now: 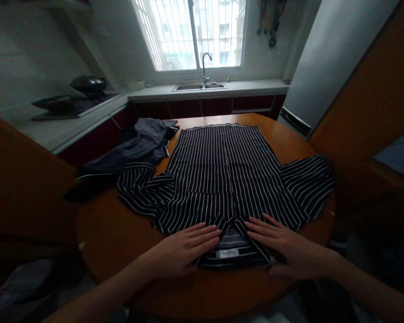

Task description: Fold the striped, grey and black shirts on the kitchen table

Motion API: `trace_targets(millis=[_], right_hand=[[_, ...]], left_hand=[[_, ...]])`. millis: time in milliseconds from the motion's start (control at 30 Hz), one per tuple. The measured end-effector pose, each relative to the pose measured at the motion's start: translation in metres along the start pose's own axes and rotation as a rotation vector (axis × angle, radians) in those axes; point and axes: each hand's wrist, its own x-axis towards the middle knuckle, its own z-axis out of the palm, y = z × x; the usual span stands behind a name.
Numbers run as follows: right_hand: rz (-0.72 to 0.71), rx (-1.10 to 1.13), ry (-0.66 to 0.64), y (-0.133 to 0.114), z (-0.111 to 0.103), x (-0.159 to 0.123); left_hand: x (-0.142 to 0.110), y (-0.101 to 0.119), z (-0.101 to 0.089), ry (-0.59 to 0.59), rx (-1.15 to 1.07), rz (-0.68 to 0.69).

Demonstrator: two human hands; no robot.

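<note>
A black shirt with white stripes lies spread front side up on a round wooden table, its collar toward me and its hem at the far side. The left sleeve in view is bunched and folded; the right one lies out to the side. My left hand rests flat on the left side of the collar, fingers stretched out. On the collar's right side lies my right hand, also flat with fingers extended. Between the hands, a white label shows inside the neck opening.
Dark grey and black garments lie in a heap at the table's left edge, partly hanging over. Beyond stand a counter with a sink and a stove with a wok. A refrigerator is at the right.
</note>
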Motion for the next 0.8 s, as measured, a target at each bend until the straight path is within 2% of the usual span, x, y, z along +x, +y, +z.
trace_targets(millis=[67,167,267,333,500,567,633,700,800], right_hand=[[-0.046,-0.114,0.071,0.002,0.011,-0.002],[-0.138,-0.265,0.258,0.002,0.025,0.0],[-0.22,-0.313,0.406,-0.001,0.032,0.002],[-0.238,-0.302,0.39,-0.003,0.031,0.0],[-0.193,-0.166,0.165,-0.005,0.016,-0.01],[-0.192,-0.075,0.165,-0.006,0.006,-0.008],[-0.176,-0.012,0.233,-0.007,-0.006,0.005],[-0.136,0.011,0.334,-0.006,-0.017,0.03],[-0.102,0.024,0.403,-0.001,-0.029,0.083]], left_hand=[[-0.001,-0.003,0.004,0.017,0.015,0.03],[-0.004,-0.005,0.005,0.061,-0.007,0.019],[-0.007,-0.004,0.004,0.051,-0.013,0.0],[-0.01,0.0,0.002,-0.001,-0.003,-0.004],[-0.015,0.025,-0.002,-0.062,-0.017,-0.037],[-0.017,0.037,-0.004,-0.068,-0.045,-0.038],[-0.016,0.043,-0.008,-0.066,-0.093,-0.001],[-0.011,0.041,-0.014,-0.008,-0.141,0.025],[0.003,0.023,-0.019,0.174,-0.11,-0.117]])
